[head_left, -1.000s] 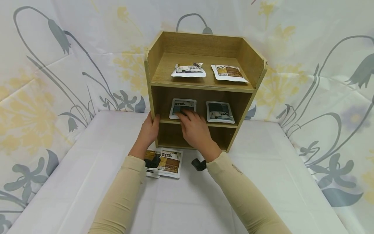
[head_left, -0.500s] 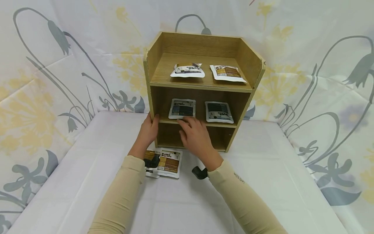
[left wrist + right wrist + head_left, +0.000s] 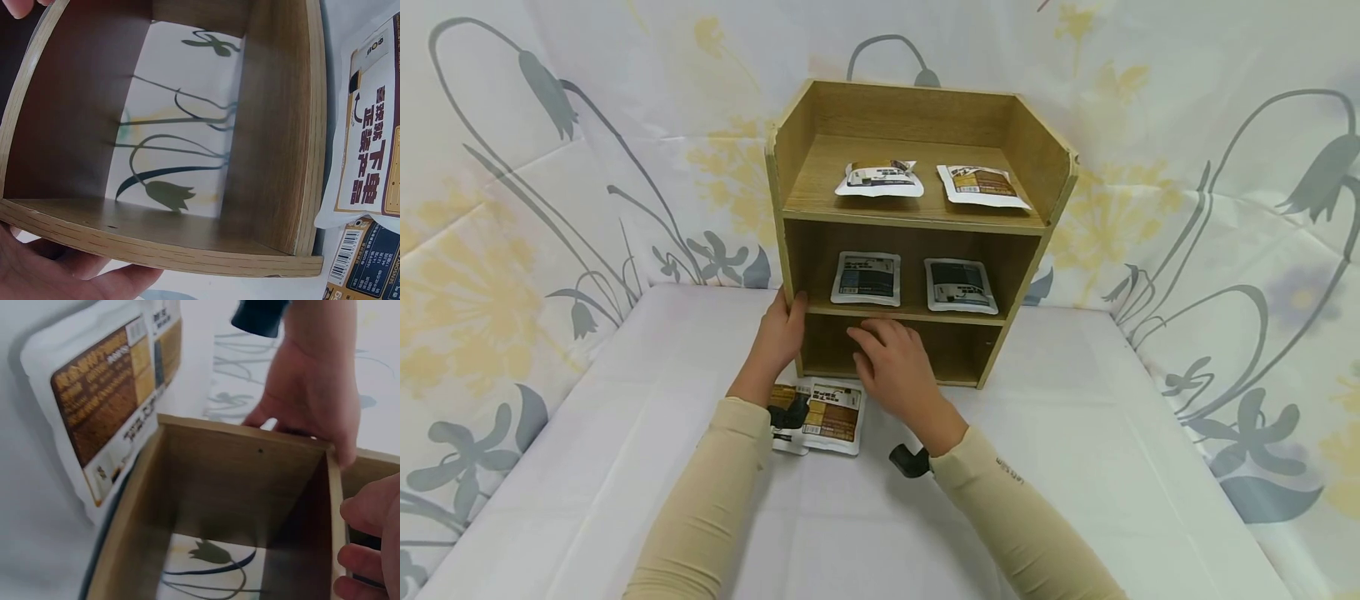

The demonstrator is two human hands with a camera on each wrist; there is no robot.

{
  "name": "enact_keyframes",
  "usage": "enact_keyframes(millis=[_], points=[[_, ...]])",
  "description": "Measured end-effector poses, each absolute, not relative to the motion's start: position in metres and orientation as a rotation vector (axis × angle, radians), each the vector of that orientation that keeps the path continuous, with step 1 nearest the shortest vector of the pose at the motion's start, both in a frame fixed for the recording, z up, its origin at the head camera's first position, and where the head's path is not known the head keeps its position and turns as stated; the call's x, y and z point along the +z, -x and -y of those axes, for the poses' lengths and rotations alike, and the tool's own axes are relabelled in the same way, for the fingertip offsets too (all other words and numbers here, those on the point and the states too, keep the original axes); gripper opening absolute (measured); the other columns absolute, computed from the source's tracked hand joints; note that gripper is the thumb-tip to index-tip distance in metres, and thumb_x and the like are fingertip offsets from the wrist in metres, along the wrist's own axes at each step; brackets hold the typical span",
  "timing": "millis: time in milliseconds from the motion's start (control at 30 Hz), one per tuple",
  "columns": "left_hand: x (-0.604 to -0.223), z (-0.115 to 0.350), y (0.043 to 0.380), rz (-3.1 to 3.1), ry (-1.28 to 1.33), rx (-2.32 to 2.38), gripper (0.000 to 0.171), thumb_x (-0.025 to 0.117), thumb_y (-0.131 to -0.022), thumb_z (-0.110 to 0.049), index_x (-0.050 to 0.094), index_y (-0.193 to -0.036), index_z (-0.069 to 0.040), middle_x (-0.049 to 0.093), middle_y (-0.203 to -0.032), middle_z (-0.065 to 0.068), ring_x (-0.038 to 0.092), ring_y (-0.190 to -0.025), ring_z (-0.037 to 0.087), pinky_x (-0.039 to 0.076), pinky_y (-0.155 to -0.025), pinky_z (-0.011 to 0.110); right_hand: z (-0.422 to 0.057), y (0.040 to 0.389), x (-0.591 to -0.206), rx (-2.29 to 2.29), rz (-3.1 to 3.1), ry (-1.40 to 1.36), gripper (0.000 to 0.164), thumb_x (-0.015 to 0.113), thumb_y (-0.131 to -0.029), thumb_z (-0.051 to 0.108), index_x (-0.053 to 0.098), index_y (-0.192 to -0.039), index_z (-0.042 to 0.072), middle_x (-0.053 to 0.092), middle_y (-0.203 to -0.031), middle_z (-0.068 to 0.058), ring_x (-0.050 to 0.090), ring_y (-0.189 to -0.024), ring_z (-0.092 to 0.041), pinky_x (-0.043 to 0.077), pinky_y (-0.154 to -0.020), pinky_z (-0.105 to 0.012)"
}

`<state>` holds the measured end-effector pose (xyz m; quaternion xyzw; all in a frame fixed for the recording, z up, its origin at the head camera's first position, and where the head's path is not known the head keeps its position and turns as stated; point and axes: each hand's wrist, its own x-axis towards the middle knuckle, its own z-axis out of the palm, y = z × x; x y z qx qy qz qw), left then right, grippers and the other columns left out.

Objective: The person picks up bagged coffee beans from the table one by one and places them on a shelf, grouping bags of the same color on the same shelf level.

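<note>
My left hand (image 3: pixel 778 333) grips the left side panel of a small wooden shelf (image 3: pixel 917 223), the thumb by its front edge. In the left wrist view, its fingers (image 3: pixel 125 281) lie along the panel's outer face. My right hand (image 3: pixel 895 367) holds nothing, fingers bent loosely before the bottom compartment. Close to the middle board's edge, its fingertips (image 3: pixel 359 556) show in the right wrist view. On that board lie two dark-labelled white pouches, one left (image 3: pixel 867 279) and one right (image 3: pixel 961 285). The top board carries two brown-labelled pouches (image 3: pixel 880 178).
A brown-labelled pouch (image 3: pixel 833 417) lies on the white-covered table (image 3: pixel 1045 467) before the shelf. It overlaps another pouch (image 3: pixel 788 440), partly hidden by the left wrist's black camera mount (image 3: pixel 790 412). Flower-patterned cloth (image 3: pixel 1150 167) stands behind and at both sides.
My right hand has left the left pouch on the middle board and drawn down and back to the front of the bottom compartment. My left hand keeps its grip on the side panel.
</note>
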<state>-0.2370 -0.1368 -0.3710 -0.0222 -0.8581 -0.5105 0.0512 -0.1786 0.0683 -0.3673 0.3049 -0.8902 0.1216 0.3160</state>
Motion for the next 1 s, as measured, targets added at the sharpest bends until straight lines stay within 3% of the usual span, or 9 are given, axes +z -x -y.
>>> enact_keyframes(millis=[1000], points=[[-0.372, 0.136, 0.238, 2.625, 0.043, -1.536, 0.065, 0.023, -0.103, -0.052, 0.022, -0.154, -0.012, 0.041, -0.148, 0.023, 0.048, -0.129, 0.041, 0.041, -0.103, 0.058, -0.056, 0.162, -0.408, 0.275, 2.68, -0.834, 0.039, 0.061, -0.095, 0.034, 0.061, -0.131, 0.02, 0.06, -0.128, -0.005, 0.056, -0.12, -0.026, 0.049, -0.094, -0.048]])
